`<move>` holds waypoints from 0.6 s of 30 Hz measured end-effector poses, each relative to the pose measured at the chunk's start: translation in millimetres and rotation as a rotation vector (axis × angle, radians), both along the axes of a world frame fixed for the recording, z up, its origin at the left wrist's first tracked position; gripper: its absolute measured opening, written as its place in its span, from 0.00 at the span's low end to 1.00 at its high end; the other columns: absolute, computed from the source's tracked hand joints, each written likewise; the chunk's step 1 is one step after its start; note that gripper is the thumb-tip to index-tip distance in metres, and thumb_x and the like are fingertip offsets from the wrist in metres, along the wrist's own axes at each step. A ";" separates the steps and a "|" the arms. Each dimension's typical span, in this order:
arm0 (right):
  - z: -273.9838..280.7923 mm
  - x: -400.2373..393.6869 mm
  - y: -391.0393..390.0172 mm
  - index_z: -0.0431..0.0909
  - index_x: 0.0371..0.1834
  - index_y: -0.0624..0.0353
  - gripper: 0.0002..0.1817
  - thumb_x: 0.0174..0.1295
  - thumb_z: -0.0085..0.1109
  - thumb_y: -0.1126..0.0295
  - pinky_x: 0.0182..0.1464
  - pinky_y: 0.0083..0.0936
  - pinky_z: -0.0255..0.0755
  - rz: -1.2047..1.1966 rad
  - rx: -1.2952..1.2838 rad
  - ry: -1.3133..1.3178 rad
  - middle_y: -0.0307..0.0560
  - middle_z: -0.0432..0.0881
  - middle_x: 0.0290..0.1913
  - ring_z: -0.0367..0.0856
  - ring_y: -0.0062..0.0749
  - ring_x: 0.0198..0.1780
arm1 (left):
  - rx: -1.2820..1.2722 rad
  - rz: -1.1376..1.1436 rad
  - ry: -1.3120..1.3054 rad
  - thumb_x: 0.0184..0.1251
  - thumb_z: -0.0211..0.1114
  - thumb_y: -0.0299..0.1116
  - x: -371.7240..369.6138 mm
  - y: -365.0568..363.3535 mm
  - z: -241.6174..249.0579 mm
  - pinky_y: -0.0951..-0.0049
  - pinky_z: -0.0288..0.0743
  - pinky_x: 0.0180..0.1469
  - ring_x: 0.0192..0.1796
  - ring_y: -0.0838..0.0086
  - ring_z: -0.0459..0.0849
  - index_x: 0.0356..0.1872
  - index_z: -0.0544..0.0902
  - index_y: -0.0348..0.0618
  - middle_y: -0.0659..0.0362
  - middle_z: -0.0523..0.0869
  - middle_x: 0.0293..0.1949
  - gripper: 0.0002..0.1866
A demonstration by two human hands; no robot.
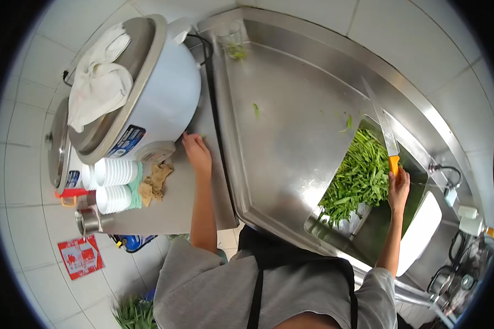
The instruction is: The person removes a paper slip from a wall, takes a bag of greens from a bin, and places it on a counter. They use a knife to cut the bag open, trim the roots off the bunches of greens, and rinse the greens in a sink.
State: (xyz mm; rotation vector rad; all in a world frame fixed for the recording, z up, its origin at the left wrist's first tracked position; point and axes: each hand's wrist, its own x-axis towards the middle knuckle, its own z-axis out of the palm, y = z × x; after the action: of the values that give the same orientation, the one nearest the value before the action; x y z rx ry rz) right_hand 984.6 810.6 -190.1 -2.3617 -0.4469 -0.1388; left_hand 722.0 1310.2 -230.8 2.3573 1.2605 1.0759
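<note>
My right hand (399, 189) is closed around the orange handle of a long kitchen knife (387, 131), its blade pointing up and away, over the edge of the sink. Beside it, a large heap of cut green leafy vegetables (357, 178) lies in the sink basin (368, 241). On the left-hand counter, my left hand (196, 151) rests by the base of a big rice cooker (173, 90). Its fingers look slightly apart, and no held object shows there; a small green scrap (202, 136) lies close to the fingertips.
A white cutting board (421, 233) leans across the sink's right side, near a faucet (443, 169). Stacked white cups (115, 172) and a crumpled brown cloth (155, 181) stand left. A clear glass (230, 34) sits in the steel worktop's (291, 126) far corner. A white cloth (100, 82) covers the cooker lid.
</note>
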 end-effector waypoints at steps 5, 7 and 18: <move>-0.6 -29.7 -26.2 0.72 0.46 0.68 0.16 0.57 0.58 0.68 0.42 0.29 0.67 -0.089 -0.002 -0.083 0.52 0.71 0.36 0.72 0.40 0.38 | -0.127 -0.049 -0.157 0.64 0.54 0.29 26.0 4.4 -12.8 0.66 0.71 0.43 0.37 0.60 0.79 0.38 0.76 0.37 0.50 0.81 0.35 0.06; 28.6 -55.3 -34.1 0.73 0.45 0.65 0.16 0.55 0.59 0.69 0.41 0.32 0.66 -0.176 -0.039 0.034 0.51 0.70 0.35 0.70 0.43 0.37 | -0.387 -0.412 -0.295 0.65 0.55 0.31 54.9 -46.8 -6.4 0.71 0.71 0.43 0.38 0.69 0.79 0.38 0.76 0.37 0.53 0.82 0.35 0.08; 151.2 -69.3 -121.9 0.80 0.30 0.55 0.11 0.45 0.65 0.64 0.37 0.32 0.72 0.119 -0.927 0.033 0.45 0.78 0.32 0.78 0.38 0.39 | -0.267 -1.701 -0.095 0.52 0.68 0.39 187.3 -440.2 68.5 0.61 0.68 0.58 0.56 0.56 0.74 0.48 0.74 0.38 0.50 0.79 0.48 0.24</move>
State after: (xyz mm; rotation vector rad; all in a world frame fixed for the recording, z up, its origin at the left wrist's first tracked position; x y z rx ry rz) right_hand 915.4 688.8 -38.9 -3.2149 -0.7487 0.2141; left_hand 909.3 870.0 -162.3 2.0096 -0.7027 0.3101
